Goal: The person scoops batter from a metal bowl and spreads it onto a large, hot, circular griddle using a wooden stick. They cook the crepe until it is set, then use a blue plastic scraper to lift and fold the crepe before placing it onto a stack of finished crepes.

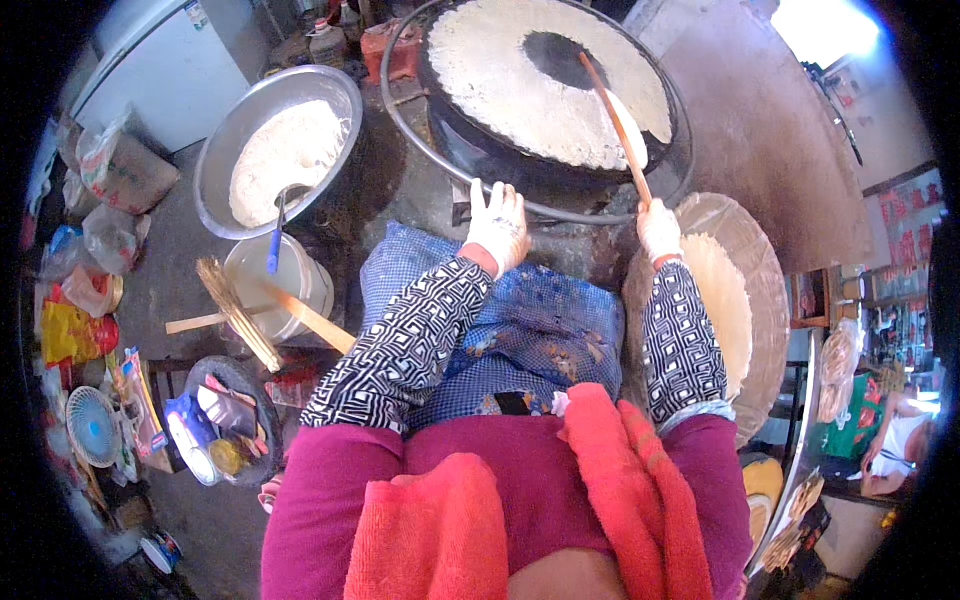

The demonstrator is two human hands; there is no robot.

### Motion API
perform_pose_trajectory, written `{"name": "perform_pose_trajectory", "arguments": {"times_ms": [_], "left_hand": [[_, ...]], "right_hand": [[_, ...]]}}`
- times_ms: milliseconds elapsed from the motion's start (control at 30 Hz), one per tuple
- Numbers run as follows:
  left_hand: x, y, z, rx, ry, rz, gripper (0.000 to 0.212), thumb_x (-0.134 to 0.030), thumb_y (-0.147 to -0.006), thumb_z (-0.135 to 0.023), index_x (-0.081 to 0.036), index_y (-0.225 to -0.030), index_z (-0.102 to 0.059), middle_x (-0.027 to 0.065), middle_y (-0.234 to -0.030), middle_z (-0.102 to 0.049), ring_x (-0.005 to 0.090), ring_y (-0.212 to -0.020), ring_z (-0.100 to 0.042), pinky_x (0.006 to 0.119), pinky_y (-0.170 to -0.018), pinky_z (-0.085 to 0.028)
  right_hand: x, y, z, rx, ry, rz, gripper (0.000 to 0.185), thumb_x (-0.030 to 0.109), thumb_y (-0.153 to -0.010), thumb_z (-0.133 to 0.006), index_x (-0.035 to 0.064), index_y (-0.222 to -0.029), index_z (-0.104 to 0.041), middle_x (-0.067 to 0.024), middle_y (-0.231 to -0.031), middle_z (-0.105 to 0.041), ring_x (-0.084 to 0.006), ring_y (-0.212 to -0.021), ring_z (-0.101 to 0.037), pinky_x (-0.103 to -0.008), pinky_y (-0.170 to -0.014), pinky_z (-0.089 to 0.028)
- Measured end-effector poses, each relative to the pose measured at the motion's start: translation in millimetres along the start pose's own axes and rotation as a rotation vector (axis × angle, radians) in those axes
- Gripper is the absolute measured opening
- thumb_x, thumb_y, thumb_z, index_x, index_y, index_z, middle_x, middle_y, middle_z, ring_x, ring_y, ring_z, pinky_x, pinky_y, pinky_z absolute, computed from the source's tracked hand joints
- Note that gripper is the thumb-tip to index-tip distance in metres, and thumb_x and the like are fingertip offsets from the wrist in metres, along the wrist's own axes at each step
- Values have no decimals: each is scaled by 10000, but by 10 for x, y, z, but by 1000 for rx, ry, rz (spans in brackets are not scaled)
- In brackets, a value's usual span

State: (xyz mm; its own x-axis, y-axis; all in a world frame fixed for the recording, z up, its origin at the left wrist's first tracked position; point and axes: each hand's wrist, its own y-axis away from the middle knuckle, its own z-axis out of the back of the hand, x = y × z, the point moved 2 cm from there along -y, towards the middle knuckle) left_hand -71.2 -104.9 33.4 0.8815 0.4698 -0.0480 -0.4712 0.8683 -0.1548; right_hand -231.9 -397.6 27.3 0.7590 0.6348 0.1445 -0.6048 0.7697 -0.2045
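Observation:
A large round griddle bears a thin ring of pale batter with a dark bare patch at its middle. My right hand, in a white glove, grips a long wooden spreader, whose pale blade lies on the batter near the griddle's right edge. My left hand, also gloved, rests with its fingers on the metal ring around the griddle and holds nothing. Below my right hand, beside my forearm, a large round tray holds a stack of thin pale flatbreads.
At left, a metal basin holds batter and a blue-handled ladle. Beneath it stands a white bucket with wooden sticks and a straw brush across it. A brown board lies right of the griddle. Another person is at far right.

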Motion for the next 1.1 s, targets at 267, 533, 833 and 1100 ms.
{"name": "perform_pose_trajectory", "arguments": {"times_ms": [267,533,833,1100], "left_hand": [[318,45,-221,-58,-165,11,695,-370,-853,-603,33,-1403,-469,214,-1485,-449,339,-1409,-384,673,-1147,-135],[720,44,-238,-65,-175,79,646,-364,-886,-578,17,-1399,-484,191,-1485,-465,333,-1412,-389,682,-1150,-82],[1263,-86,-184,-2,-234,205,580,-366,-931,-529,-34,-1405,-487,131,-1495,-448,277,-1423,-343,676,-1146,-119],[515,-100,177,13,-5,-85,594,-383,-812,-666,-37,-1282,-553,123,-1333,-549,275,-1324,-439,679,-1111,-202]], "right_hand": [[19,95,11,136,20,-94,331,385,-960,-522,80,-1046,-620,-268,-932,-682,-464,-887,-659,-560,-807,-519],[202,85,76,166,90,-44,374,417,-973,-513,74,-1081,-615,-274,-958,-684,-452,-949,-656,-556,-847,-506],[251,206,38,155,7,22,352,403,-958,-539,64,-1010,-620,-268,-906,-686,-461,-884,-660,-561,-813,-513],[136,325,30,204,38,65,351,390,-972,-522,50,-1022,-592,-264,-883,-682,-452,-857,-660,-561,-802,-510]]}}
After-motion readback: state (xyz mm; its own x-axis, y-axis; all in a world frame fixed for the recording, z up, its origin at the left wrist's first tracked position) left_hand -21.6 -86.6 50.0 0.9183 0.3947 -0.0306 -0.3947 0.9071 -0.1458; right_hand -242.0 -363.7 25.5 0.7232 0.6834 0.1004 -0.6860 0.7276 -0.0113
